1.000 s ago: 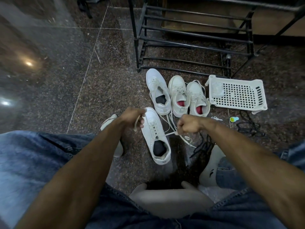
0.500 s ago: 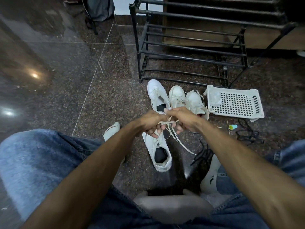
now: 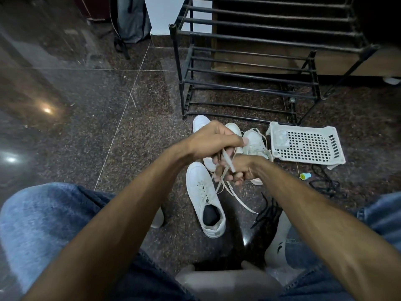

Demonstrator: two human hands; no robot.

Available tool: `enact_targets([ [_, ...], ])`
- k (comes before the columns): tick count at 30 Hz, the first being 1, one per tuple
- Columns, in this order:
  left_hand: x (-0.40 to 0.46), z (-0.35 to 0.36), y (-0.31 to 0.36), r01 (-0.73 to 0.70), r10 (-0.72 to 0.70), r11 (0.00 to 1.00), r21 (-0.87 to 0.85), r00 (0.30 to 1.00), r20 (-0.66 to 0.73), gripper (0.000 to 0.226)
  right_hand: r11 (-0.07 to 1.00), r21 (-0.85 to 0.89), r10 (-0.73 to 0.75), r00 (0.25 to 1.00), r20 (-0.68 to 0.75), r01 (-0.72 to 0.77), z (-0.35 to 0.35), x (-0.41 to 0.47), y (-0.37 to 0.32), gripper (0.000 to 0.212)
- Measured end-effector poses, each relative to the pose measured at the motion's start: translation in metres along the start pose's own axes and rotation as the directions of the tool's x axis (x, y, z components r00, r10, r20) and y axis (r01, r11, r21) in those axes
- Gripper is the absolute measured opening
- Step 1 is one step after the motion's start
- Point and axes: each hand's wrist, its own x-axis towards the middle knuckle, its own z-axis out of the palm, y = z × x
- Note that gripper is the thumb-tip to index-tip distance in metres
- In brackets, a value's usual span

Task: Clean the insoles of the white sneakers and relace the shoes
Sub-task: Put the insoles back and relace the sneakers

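**Laces in hand, knot half hidden**

Laces first: the flat off-white shoelace [image 3: 227,164] is a soft, light, limp strip that will go wherever it is pulled and slacken as soon as tension drops. My guess is that it slides easily through dry fingers, so the best hold is a pinch close to the crossing point, not out on the loose tails. Both ends run down to the near white low-top sneaker with the dark insole [image 3: 205,197], which lies on the speckled dark stone floor [image 3: 91,127] between the person's knees, toe pointing away. The shoe looks light enough to lift or skid if the lace is tugged hard.

The left hand [image 3: 213,141] sits above and slightly farther out, fingers curled down round the lace. The right hand [image 3: 243,170] is just below it, fingers folded in and pinching the strands. The two hands touch or nearly touch.

What is hard to make out:
- The crossing or loop itself is covered by the knuckles, so I cannot tell whether a knot is formed.
- Three more white sneakers [image 3: 255,141] lie farther away, largely masked by the hands.
- Their lacing and insoles cannot be judged.
- A white perforated plastic tray [image 3: 308,146] lies to the right, beside the black metal shoe rack [image 3: 249,61].
- Loose black laces [image 3: 268,213] trail near the right knee.
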Motion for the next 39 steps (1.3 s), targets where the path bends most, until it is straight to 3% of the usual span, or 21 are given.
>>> enact_targets([
  [3,-0.002,-0.004,0.004,-0.05,0.051,0.996,-0.079,0.999,0.004,0.05,0.988,0.053,-0.141,0.985,-0.095,0.146,-0.021,-0.004,-0.005,0.02],
  [7,0.001,-0.013,0.002,-0.095,0.08,0.981,-0.168,0.992,-0.092,0.052,0.975,-0.055,-0.217,0.976,-0.026,0.215,-0.037,-0.02,-0.009,0.024],
  [12,0.011,-0.021,-0.01,-0.13,-0.014,0.927,-0.351,0.925,-0.38,0.041,0.958,-0.029,-0.283,0.957,0.067,0.286,-0.028,-0.029,-0.015,0.013],
  [15,0.018,-0.019,-0.029,-0.076,-0.148,0.921,-0.383,0.84,-0.522,0.023,0.952,0.015,-0.302,0.949,-0.085,0.305,-0.024,-0.023,-0.013,0.02],
  [17,0.018,-0.013,-0.049,0.044,-0.199,0.964,-0.261,0.768,-0.609,0.024,0.936,0.068,-0.324,0.923,-0.205,0.344,-0.023,-0.015,-0.01,0.022],
  [19,0.012,-0.005,-0.067,0.213,-0.278,0.96,-0.18,0.775,-0.567,0.017,0.921,0.133,-0.321,0.905,-0.279,0.367,-0.022,-0.01,-0.006,0.022],
  [21,0.008,0.004,-0.081,0.42,-0.433,0.9,-0.117,0.827,-0.359,0.017,0.919,0.179,-0.281,0.901,-0.329,0.352,-0.019,-0.008,-0.004,0.023],
  [23,0.006,0.014,-0.088,0.516,-0.515,0.855,-0.041,0.84,-0.17,0.022,0.926,0.21,-0.228,0.909,-0.348,0.313,-0.015,-0.008,-0.006,0.025],
  [25,0.008,0.021,-0.094,0.453,-0.454,0.89,-0.05,0.872,-0.181,0.026,0.949,0.218,-0.143,0.927,-0.347,0.228,-0.013,-0.006,-0.006,0.027],
  [28,0.01,0.023,-0.096,0.3,-0.348,0.925,-0.233,0.915,-0.205,0.022,0.979,0.189,-0.023,0.956,-0.294,0.082,-0.014,-0.004,-0.004,0.023],
  [31,0.009,0.016,-0.099,0.247,-0.298,0.934,-0.257,0.937,-0.184,0.015,0.981,0.159,-0.076,0.969,-0.234,0.115,-0.015,-0.003,0.0,0.025],
  [34,0.011,0.003,-0.104,0.222,-0.263,0.959,-0.175,0.929,-0.261,0.007,0.967,0.153,-0.16,0.951,-0.266,0.206,-0.017,-0.002,0.003,0.028],
  [36,0.012,-0.012,-0.115,0.278,-0.249,0.96,0.041,0.91,-0.331,0.009,0.98,0.036,-0.166,0.908,-0.384,0.195,-0.024,0.0,0.008,0.028],
  [37,0.012,-0.021,-0.124,0.355,-0.267,0.912,0.204,0.893,-0.362,0.013,0.988,-0.073,-0.155,0.874,-0.461,0.137,-0.031,0.002,0.014,0.03],
  [39,0.006,-0.043,-0.146,0.527,-0.351,0.71,0.467,0.84,-0.414,0.019,0.95,-0.299,-0.115,0.783,-0.611,-0.093,-0.046,0.004,0.032,0.031],
])
